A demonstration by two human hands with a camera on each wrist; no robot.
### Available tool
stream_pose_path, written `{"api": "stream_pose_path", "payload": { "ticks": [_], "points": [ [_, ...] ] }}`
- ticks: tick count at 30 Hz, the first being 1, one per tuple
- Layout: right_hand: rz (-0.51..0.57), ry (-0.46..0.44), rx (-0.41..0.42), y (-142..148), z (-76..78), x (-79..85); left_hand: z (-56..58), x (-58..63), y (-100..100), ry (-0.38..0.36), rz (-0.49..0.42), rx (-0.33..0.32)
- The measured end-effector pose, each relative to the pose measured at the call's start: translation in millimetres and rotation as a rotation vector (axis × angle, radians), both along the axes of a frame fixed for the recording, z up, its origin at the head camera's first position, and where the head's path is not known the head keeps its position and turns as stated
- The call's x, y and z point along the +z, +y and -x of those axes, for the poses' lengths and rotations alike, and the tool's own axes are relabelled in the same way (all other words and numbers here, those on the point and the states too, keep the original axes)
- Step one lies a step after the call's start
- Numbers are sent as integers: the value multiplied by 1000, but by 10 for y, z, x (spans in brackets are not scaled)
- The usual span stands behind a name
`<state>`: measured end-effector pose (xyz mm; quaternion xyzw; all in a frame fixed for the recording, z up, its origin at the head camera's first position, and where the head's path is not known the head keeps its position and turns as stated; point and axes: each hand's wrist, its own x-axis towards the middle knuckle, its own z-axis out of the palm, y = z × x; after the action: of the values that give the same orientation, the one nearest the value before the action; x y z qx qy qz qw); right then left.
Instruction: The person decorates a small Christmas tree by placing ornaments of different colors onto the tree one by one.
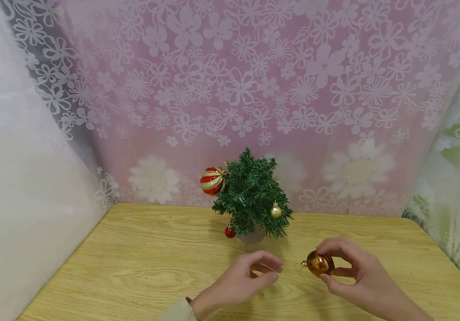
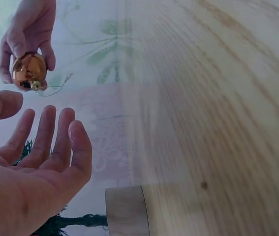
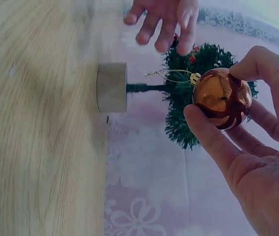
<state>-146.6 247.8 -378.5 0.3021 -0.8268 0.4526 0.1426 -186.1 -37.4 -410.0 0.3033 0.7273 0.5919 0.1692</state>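
Observation:
In the head view my right hand grips a shiny copper-orange Christmas bauble by its round body, its gold cap and wire hook pointing left. The same bauble shows its thin wire loop in the right wrist view. My left hand is to the left of the bauble, apart from it, with relaxed, slightly bent fingers and nothing in them. Behind both hands a small green artificial Christmas tree stands upright on the table.
On the tree hang a red-and-gold striped bauble, a small gold bauble and a small red bauble. The tree has a pale round base. Floral curtains surround the wooden table at its back and sides.

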Motion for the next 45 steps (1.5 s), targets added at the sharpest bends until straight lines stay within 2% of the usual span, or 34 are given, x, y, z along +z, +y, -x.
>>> {"api": "stream_pose_path", "payload": {
  "ticks": [3, 7, 16, 24, 34, 41, 45],
  "points": [
    [7, -20, 14, -35, -14, -4, 12, 2, 51, -29, 20, 18],
    [18, -4, 40, -76, -13, -13, 20, 16, 113, -49, 39, 23],
    [20, 8, 50, -118, -5, -23, 51, 40, 196, -35, 52, 21],
    [16, -10, 43, -139, -11, -6, 67, 26, 232, -22, 59, 53],
    [-34, -7, -18, -110, -6, 27, 73, 15, 170, -16, -7, 90],
    [-23, 33, 80, -103, 24, -22, 64, 38, 150, -14, -74, 63],
    [-5, 49, 75, -162, 32, -60, 48, 35, 148, 29, -111, 43]
  ]
}}
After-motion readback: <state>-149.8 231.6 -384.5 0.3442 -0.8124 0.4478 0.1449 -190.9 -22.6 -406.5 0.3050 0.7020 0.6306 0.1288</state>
